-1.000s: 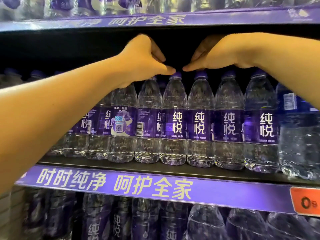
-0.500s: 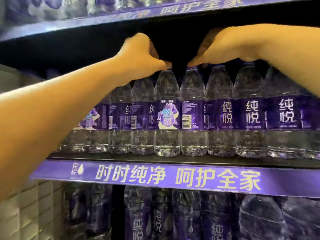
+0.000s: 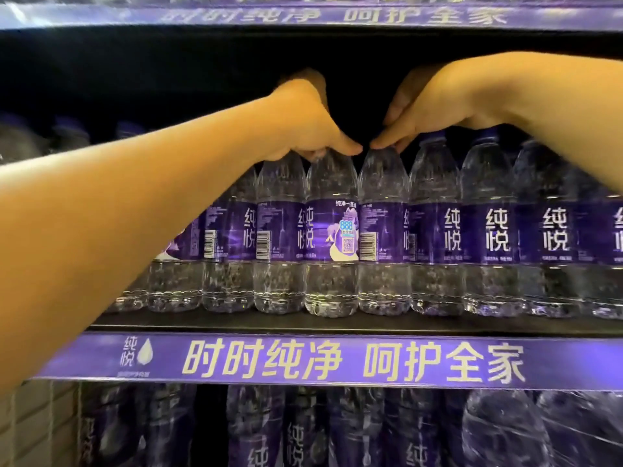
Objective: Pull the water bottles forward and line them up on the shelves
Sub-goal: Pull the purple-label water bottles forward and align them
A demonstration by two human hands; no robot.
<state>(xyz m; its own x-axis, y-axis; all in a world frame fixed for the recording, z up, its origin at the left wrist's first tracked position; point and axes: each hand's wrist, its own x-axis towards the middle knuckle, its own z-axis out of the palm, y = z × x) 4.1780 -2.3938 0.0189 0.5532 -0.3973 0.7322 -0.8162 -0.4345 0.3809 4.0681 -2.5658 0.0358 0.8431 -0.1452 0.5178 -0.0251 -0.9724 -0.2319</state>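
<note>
A row of clear water bottles with purple labels stands along the front of the middle shelf (image 3: pixel 303 323). My left hand (image 3: pixel 303 123) grips the top of the bottle with the cartoon label (image 3: pixel 332 237); its cap is hidden under my fingers. My right hand (image 3: pixel 435 106) pinches the neck of the bottle (image 3: pixel 382 237) just to the right of it. Both arms reach in over the row. More bottles (image 3: pixel 499 230) continue to the right, their purple caps showing. Behind the row the shelf is dark.
The shelf above (image 3: pixel 337 16) hangs low over my hands. The purple shelf-edge strip (image 3: pixel 337 362) with white characters runs below the bottles. Wrapped bottles (image 3: pixel 303 429) fill the lower shelf. A pale tiled wall (image 3: pixel 33 423) borders the bottom left.
The view has shifted, so the row sits more to the right in frame. Both hands have dropped from above the caps onto two neighbouring bottle tops.
</note>
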